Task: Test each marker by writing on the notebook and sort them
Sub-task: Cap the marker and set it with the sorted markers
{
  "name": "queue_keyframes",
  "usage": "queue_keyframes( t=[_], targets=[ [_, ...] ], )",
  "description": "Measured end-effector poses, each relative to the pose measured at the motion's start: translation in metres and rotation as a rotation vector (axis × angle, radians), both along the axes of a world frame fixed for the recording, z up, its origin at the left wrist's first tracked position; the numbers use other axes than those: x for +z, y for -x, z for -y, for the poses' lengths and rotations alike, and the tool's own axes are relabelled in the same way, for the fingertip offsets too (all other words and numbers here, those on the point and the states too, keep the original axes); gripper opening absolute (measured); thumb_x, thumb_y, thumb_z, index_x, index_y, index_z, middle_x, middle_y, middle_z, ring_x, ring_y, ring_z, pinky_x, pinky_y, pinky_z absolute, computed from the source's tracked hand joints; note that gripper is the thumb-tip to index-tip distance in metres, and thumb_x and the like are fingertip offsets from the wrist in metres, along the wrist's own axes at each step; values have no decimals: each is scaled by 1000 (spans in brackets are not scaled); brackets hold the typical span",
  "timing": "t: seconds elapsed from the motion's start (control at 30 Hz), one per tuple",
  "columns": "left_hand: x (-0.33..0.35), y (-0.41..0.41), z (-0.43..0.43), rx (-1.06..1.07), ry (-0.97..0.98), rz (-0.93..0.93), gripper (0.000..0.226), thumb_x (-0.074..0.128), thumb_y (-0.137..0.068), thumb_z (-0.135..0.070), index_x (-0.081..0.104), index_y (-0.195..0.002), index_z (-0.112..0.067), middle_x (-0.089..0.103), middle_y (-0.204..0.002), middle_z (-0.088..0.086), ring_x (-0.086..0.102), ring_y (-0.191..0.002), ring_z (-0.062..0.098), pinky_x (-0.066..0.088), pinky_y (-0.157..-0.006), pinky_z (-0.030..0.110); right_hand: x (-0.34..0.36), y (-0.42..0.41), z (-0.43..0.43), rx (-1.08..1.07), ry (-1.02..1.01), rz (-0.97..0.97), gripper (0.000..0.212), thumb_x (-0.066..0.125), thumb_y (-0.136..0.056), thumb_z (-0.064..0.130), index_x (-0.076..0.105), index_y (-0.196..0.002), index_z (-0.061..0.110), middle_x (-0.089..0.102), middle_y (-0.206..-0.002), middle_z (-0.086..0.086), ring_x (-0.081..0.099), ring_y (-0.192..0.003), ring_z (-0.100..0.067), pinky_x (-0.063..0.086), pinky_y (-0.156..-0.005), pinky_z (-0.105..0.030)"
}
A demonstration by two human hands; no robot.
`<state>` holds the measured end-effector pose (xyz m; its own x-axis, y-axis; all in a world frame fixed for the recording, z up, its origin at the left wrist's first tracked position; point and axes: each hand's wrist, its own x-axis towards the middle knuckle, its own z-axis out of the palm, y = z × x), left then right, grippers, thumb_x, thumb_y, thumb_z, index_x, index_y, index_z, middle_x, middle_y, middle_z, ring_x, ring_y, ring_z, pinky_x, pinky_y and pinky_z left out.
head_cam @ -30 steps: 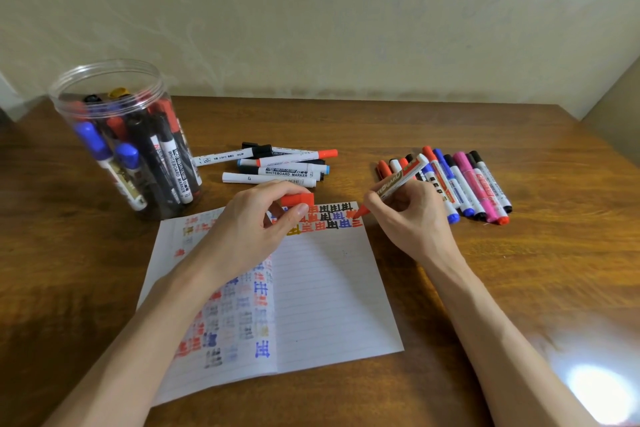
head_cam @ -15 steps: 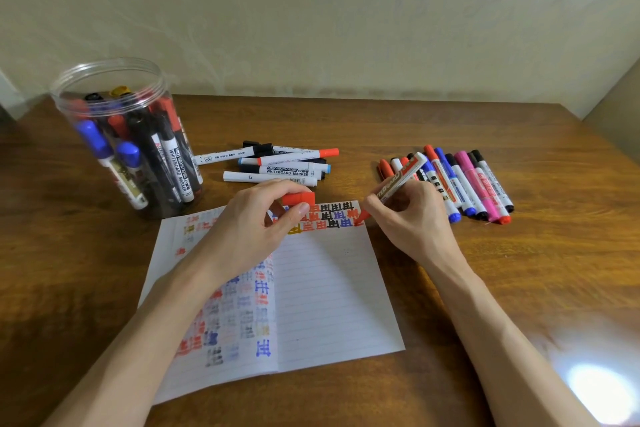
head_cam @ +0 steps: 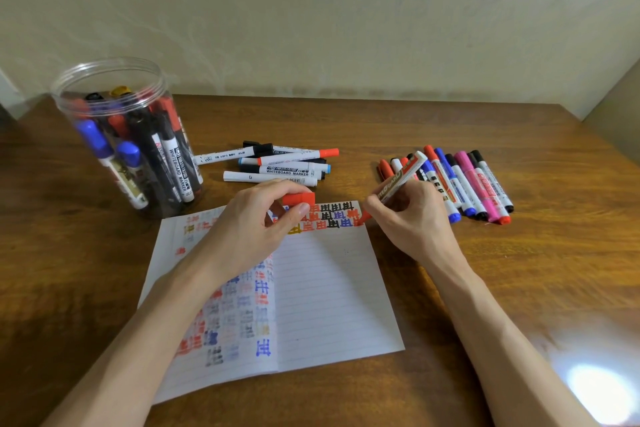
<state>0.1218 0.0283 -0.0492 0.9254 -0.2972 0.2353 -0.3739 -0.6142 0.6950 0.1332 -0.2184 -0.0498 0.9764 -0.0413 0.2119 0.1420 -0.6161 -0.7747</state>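
Observation:
An open lined notebook lies on the wooden table, its pages marked with rows of coloured test characters. My right hand grips an uncapped red whiteboard marker, whose tip touches the top right corner of the page. My left hand rests on the notebook's top edge and pinches the red cap. One group of markers lies beyond the notebook. Another row of markers lies to the right, just behind my right hand.
A clear plastic jar holding several markers stands at the back left. A pale wall runs along the table's far edge. A bright glare spot sits on the table at the front right.
The marker tip has shifted slightly along the top right of the page. My left hand and the cap have stayed in place.

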Motion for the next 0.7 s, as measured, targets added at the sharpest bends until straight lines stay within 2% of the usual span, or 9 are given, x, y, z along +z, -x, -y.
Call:
queue_keyframes(
  t=[0.07, 0.13, 0.2, 0.37, 0.53, 0.63, 0.7],
  targets=[
    [-1, 0, 0, 2, 1, 0, 27, 58, -101, -40, 62, -127, -36, 55, -109, -36, 53, -108, -14, 50, -81, 7, 0, 0, -1, -11, 4, 5, 14, 74, -92, 21, 76, -82, 11, 73, -74, 10, 72, -75, -9, 61, -63, -32],
    [-1, -1, 0, 0, 7, 4, 26, 59, -101, -40, 63, -126, -37, 57, -110, -35, 54, -108, -13, 50, -82, 9, -1, -1, 0, -47, -3, 30, 17, 74, -91, 20, 75, -80, 8, 72, -71, 7, 71, -70, -10, 59, -56, -31],
    [-2, -1, 0, -3, 14, 7, 27, 59, -101, -39, 63, -127, -37, 57, -112, -35, 55, -108, -12, 50, -83, 10, 0, -1, 1, -66, -17, 52, 17, 73, -91, 19, 73, -75, 13, 71, -67, 7, 68, -62, -6, 51, -49, -22],
    [-2, -1, -1, -11, 21, 5, 29, 58, -102, -38, 61, -130, -36, 54, -116, -36, 55, -110, -12, 51, -83, 9, 1, 0, 0, -51, -10, 20, 11, 74, -93, 20, 71, -83, 19, 71, -75, 10, 71, -74, -2, 58, -58, -19],
    [-2, -1, -1, -2, 1, 5, 31, 56, -103, -36, 60, -134, -35, 60, -122, -25, 59, -110, -6, 55, -85, 16, 4, 1, 0, -37, -3, -27, 11, 74, -93, 22, 71, -85, 15, 71, -76, 9, 70, -72, 3, 57, -57, -18],
    [0, 1, 0, 6, 33, -4, 34, 60, -102, -30, 61, -135, -33, 62, -117, -26, 66, -94, 0, 57, -82, 19, 5, 2, -1, -23, 10, -46, 12, 75, -92, 22, 72, -84, 15, 71, -76, 10, 71, -74, 1, 61, -61, -21],
    [1, 2, 0, 19, 72, -25, 34, 65, -99, -25, 63, -132, -30, 66, -115, -20, 71, -83, 6, 59, -75, 21, 5, 2, -1, -40, -23, -7, 13, 74, -92, 20, 73, -80, 14, 71, -71, 8, 71, -69, -2, 57, -56, -19]
  ],
)
